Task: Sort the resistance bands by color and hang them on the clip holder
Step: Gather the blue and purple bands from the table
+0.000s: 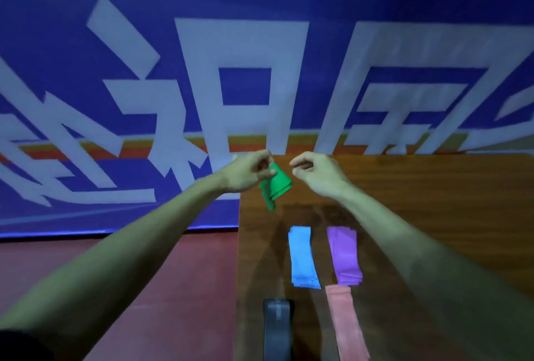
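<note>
— What carries everything?
— A brown wooden table (433, 187), on the right side of the scene.
— What lies on it?
— A blue band (303, 259), flat and lengthwise. A purple band (345, 256) lies parallel just to its right, apart from it. A pink band (345, 323) lies nearer, its far end by the purple one's near end. A black band (277, 329) lies nearest, left of the pink.

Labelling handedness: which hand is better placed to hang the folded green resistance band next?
Probably left. The left hand pinches the folded green resistance band; the right hand beside it is curled and holds nothing.
</note>
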`<state>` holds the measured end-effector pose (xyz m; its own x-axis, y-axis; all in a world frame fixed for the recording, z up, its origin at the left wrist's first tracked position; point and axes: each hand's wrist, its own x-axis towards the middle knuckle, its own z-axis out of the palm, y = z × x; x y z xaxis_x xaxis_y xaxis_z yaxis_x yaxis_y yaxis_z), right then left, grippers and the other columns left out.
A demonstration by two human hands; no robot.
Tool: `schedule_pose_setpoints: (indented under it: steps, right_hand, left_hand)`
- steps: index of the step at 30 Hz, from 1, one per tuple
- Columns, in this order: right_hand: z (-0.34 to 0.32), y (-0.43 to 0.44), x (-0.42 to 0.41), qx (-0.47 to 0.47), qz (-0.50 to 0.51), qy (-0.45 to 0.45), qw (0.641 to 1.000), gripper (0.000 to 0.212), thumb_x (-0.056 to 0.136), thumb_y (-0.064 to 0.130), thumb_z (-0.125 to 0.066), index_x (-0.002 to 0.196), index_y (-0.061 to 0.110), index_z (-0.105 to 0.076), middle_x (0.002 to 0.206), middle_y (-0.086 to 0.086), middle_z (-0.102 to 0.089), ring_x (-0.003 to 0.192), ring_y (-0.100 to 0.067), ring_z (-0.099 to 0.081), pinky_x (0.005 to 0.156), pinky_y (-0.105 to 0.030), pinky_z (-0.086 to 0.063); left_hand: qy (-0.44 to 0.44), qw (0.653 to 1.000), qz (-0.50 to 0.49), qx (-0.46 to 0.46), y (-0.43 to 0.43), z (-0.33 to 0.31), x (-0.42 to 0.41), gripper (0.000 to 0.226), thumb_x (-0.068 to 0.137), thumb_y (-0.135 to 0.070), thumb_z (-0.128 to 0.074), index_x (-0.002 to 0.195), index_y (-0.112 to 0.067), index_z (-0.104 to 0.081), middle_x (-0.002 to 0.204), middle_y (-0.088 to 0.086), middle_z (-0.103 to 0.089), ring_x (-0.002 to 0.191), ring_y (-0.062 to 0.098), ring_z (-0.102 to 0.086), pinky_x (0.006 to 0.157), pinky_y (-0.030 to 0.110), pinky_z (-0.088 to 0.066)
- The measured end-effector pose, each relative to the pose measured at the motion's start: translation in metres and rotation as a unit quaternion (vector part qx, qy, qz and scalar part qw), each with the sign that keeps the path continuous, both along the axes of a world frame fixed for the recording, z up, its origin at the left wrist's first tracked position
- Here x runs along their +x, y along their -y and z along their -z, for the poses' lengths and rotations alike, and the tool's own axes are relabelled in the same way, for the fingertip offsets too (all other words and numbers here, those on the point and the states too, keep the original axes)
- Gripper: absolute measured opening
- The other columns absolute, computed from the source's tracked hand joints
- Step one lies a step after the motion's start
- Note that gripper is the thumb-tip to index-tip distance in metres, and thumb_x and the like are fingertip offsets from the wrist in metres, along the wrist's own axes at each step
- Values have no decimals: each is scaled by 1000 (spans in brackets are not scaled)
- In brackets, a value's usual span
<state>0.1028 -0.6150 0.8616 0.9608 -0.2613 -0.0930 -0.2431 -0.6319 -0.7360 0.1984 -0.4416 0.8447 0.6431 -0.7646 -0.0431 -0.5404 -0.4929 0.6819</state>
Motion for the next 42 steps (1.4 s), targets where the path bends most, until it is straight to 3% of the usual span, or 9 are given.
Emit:
schedule_pose_setpoints:
  steps: [4, 6, 17, 22, 27, 30, 34, 38, 42]
  right_hand:
    - [-48, 7, 5, 10, -18, 45, 999, 26, 95, 11, -55, 119, 14, -65, 117, -2, -66, 109, -15, -59, 98, -32, -47]
    - [-72, 14, 6, 34, -15, 65, 997, 27, 97, 11, -51, 120, 16, -64, 118, -4, -66, 111, -21, -60, 99, -43, -49]
    - [-174, 83, -4, 199, -140, 119, 963, 32, 91, 14, -55, 122, 11, -64, 117, -5, -69, 116, -21, -60, 110, -45, -38]
    - [-212, 123, -11, 241, -174, 156, 942, 28, 76, 23, -60, 94, 3, -65, 91, -8, -64, 93, -22, -58, 100, -43, -41]
    - [-253, 166, -20, 294, -201, 202, 912, 14, 84, 9, -63, 95, 1, -66, 83, -10, -66, 76, -22, -63, 80, -32, -49]
    - [-274, 189, -24, 270, -179, 236, 916, 23, 93, 6, -54, 108, -7, -65, 96, -18, -67, 84, -24, -64, 79, -33, -52]
    - [-296, 215, -30, 230, -149, 268, 923, 16, 91, 4, -59, 102, 0, -70, 102, -24, -67, 91, -28, -61, 92, -46, -48]
    - [-310, 231, -26, 197, -138, 285, 928, 11, 88, 5, -65, 93, 9, -73, 92, -13, -72, 85, -20, -65, 82, -34, -54]
    - [-330, 231, -11, 191, -107, 310, 925, 10, 86, 5, -67, 89, 12, -73, 88, -10, -72, 84, -19, -65, 81, -35, -53]
  left_hand:
    - [63, 996, 60, -25, 13, -71, 8, 9, 93, -22, -59, 98, -15, -59, 85, -8, -61, 79, 8, -55, 82, 35, -45]
    - [97, 992, 83, -20, 22, -106, 9, 12, 93, -22, -59, 102, -14, -63, 92, -5, -65, 85, 10, -58, 83, 32, -43]
    - [230, 966, 116, 5, 77, -256, -8, 12, 90, -23, -64, 100, -17, -68, 89, -7, -66, 77, 0, -55, 70, 13, -40]
    - [261, 960, 93, 36, 115, -306, -24, 16, 93, -22, -60, 107, -16, -66, 90, -11, -63, 78, 0, -56, 68, 8, -41]
    - [292, 955, 49, 32, 148, -340, -32, 21, 96, -20, -55, 110, -12, -67, 99, -1, -68, 89, 13, -62, 81, 27, -47]
    - [280, 959, 34, 31, 166, -349, -34, 24, 98, -20, -52, 106, -6, -69, 100, 9, -70, 88, 15, -60, 87, 35, -49]
    - [233, 972, 25, -10, 189, -356, -42, 20, 98, -19, -52, 96, -8, -69, 85, 1, -63, 78, 7, -50, 79, 27, -46]
    - [175, 982, -6, -67, 200, -364, -40, 13, 94, -18, -59, 94, -12, -71, 87, 1, -66, 78, 5, -56, 79, 24, -48]
    - [153, 979, -55, -125, 203, -379, -25, 11, 91, -16, -63, 95, -12, -72, 88, -1, -68, 83, 5, -58, 81, 22, -45]
